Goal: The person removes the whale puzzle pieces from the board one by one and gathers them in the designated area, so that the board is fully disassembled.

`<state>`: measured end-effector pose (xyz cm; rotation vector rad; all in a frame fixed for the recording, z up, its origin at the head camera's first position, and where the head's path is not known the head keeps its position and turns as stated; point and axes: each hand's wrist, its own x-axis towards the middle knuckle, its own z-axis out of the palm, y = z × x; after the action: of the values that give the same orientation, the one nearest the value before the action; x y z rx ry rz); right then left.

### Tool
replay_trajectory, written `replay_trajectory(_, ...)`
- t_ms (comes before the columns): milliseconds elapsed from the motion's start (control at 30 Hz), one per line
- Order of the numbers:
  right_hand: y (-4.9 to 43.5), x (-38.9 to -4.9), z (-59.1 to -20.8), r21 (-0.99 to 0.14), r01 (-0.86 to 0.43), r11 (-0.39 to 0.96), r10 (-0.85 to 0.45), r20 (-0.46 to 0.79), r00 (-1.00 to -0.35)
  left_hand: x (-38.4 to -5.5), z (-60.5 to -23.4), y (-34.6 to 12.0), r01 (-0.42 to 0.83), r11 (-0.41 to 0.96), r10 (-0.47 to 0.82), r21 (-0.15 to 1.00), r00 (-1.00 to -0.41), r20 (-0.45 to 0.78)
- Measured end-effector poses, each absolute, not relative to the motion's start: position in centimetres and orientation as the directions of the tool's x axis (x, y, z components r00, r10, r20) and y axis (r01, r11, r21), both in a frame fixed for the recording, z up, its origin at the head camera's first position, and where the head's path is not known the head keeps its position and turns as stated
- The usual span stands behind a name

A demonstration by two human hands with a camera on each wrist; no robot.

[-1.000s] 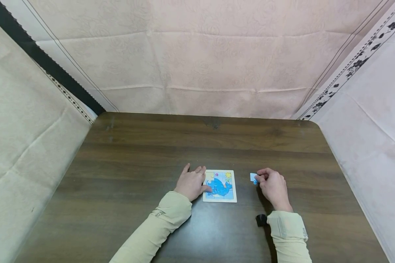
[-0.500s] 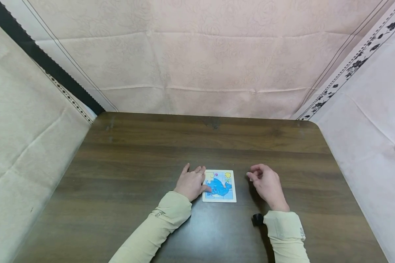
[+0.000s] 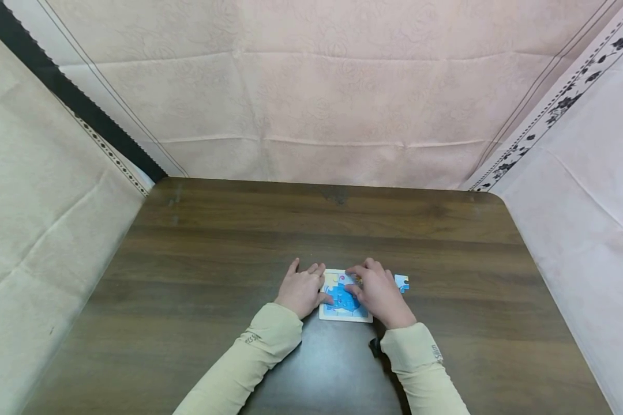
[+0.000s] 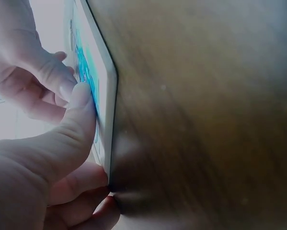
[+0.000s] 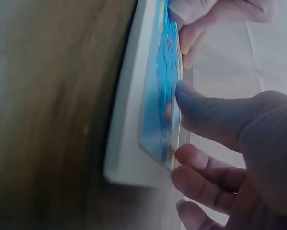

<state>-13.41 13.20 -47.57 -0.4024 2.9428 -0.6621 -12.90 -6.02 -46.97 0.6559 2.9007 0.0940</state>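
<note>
In the head view a square jigsaw board point(image 3: 346, 316) with a light frame and a blue whale picture lies on the table. Along its left edge rests my left hand point(image 3: 301, 291), fingers spread and thumb reaching onto the picture. Over the board's upper right is my right hand point(image 3: 376, 288), which hides that corner. In the right wrist view its thumb point(image 5: 200, 105) touches the picture, while the other fingertips sit at the far edge. A loose blue jigsaw piece point(image 3: 402, 282) lies to the right of the board, partly covered by the right hand.
The brown wooden table point(image 3: 239, 230) spreads out on all sides of the board. Pale patterned cloth point(image 3: 311, 104) hangs behind it and at both sides. A small black object point(image 3: 375, 347) is at the right cuff.
My right hand has let go of the blue jigsaw piece, leaving it on the table, and has moved left onto the board. My left hand has stayed in place.
</note>
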Motion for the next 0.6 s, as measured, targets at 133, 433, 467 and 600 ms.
replay_trajectory(133, 12.7, -13.5, -47.4, -0.362, -0.290, 0.886, -0.308, 0.008, -0.951, -12.9, -46.9, -6.1, 0.424, 0.900, 0.435, 0.096, -0.889, -0.144)
replay_trajectory(433, 12.4, -13.3, -47.2, -0.250, -0.316, 0.915, -0.314, 0.046, -0.948, -12.8, -46.8, -5.8, 0.409, 0.906, 0.423, 0.110, -0.891, -0.166)
replay_trajectory(467, 12.4, -13.3, -47.2, -0.242, -0.317, 0.917, -0.314, 0.050, -0.948, -12.9, -46.8, -5.8, 0.410, 0.906, 0.423, 0.111, -0.891, -0.166)
replay_trajectory(600, 12.0, -13.4, -47.1, -0.209, -0.322, 0.923, -0.318, 0.056, -0.947, -12.9, -46.8, -5.9, 0.415, 0.904, 0.427, 0.103, -0.890, -0.158)
